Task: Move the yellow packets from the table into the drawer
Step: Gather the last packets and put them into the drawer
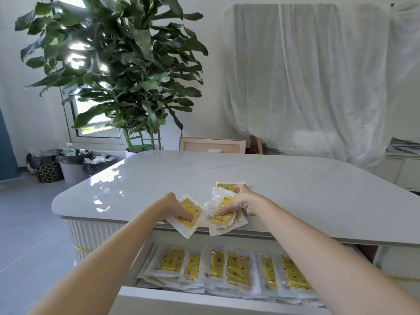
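Head view: at the near edge of the white worktop, one yellow packet is pinched by the left hand, its fingers clamped on it, and the packet overhangs the edge. Just beside it, a loose pile of yellow packets is gripped by the right hand, fingers spread and curled over it. Below, the open drawer is filled with rows of stored packets.

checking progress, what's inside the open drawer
A row of overlapping yellow packets in clear wrappers fills the drawer, with more layers beneath. The packets hide its floor; the table hides its back.
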{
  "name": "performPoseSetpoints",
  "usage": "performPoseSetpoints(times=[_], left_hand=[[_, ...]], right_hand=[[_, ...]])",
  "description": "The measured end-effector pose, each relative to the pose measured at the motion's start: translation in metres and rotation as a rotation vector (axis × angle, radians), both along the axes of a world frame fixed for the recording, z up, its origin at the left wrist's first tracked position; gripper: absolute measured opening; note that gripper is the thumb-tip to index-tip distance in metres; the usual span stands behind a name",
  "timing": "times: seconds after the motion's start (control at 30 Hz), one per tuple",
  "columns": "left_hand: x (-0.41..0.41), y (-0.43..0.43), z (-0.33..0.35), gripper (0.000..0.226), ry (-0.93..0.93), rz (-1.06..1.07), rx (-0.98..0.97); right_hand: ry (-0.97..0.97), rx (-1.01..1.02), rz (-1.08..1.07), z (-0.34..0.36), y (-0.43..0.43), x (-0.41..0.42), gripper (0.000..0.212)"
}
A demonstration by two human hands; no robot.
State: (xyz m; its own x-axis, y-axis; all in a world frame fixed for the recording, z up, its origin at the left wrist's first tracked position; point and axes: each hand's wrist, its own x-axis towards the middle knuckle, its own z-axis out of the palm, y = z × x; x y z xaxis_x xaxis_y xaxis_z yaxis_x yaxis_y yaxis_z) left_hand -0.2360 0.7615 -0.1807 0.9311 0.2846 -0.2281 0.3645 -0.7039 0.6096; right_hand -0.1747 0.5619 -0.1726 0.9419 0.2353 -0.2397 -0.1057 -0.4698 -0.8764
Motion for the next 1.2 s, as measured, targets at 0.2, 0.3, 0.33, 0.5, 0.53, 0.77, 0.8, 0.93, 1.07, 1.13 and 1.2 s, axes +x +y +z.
performPoseSetpoints(times=[0.2, 0.3, 0.33, 0.5, 0.53, 0.77, 0.8, 0.93, 1.07, 1.13, 1.2], left_hand=[[-0.017, -0.009, 0.006, 0.034, 0.024, -0.049, -0.198], [-0.028, -0.014, 0.010, 0.023, 0.109, -0.146, -0.234], [-0.032, -0.017, 0.011, 0.024, 0.125, -0.176, -0.222], [-0.046, -0.038, 0.009, 0.023, 0.188, -0.277, -0.210], [-0.047, -0.044, 0.007, 0.019, 0.216, -0.302, -0.208], [-0.031, -0.086, -0.031, 0.023, 0.425, -0.304, -0.089], [-0.026, -0.092, -0.038, 0.023, 0.438, -0.287, -0.070], [-0.011, -0.115, -0.056, 0.014, 0.464, -0.215, -0.091], [-0.007, -0.140, -0.071, 0.006, 0.452, -0.109, -0.272], [-0.003, -0.148, -0.081, 0.009, 0.439, -0.077, -0.335], [0.005, -0.155, -0.093, 0.013, 0.387, -0.058, -0.347]], right_hand=[[0.172, 0.063, 0.127, 0.015, -0.024, -0.017, 0.077], [0.270, 0.009, 0.224, 0.021, -0.045, -0.027, 0.046], [0.292, -0.015, 0.244, 0.022, -0.051, -0.028, 0.047], [0.344, -0.130, 0.264, 0.016, -0.082, -0.044, 0.041], [0.352, -0.149, 0.274, 0.013, -0.088, -0.047, 0.037], [0.494, -0.254, 0.287, -0.010, -0.123, -0.058, 0.030], [0.512, -0.259, 0.274, -0.015, -0.129, -0.056, 0.023], [0.557, -0.254, 0.154, -0.025, -0.146, -0.052, 0.007], [0.499, -0.282, 0.006, -0.038, -0.162, -0.048, 0.010], [0.485, -0.326, -0.036, -0.046, -0.169, -0.048, 0.009], [0.498, -0.336, -0.060, -0.055, -0.177, -0.046, 0.010]])
